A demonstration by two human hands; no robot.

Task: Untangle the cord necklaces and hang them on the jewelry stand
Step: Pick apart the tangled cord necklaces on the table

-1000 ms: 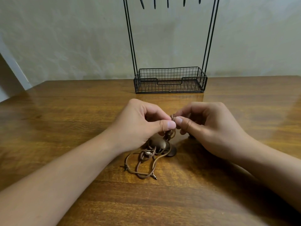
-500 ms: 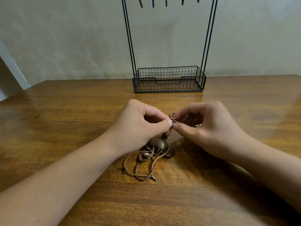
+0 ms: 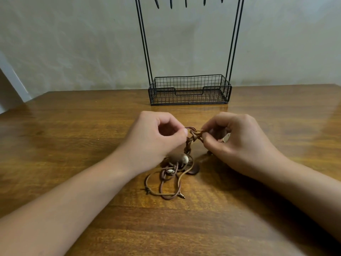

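A tangle of brown cord necklaces (image 3: 190, 143) with round wooden pendants hangs between my hands, twisted into a knot at the top. My left hand (image 3: 156, 137) pinches one cord at the knot's left side. My right hand (image 3: 238, 141) pinches the cords at its right side. The loose loops and ends (image 3: 166, 185) lie on the wooden table (image 3: 73, 145) below. The black wire jewelry stand (image 3: 190, 89) rises behind them against the wall, its hooks (image 3: 186, 1) bare at the top of the frame.
The stand's wire basket base (image 3: 156, 95) holds nothing that I can see. A pale wall runs behind the table. The table's left corner (image 3: 36, 97) is at the far left.
My hands have moved apart, and the knot between them is stretched wider, showing more twisted cord. The pile on the table has hardly shifted.
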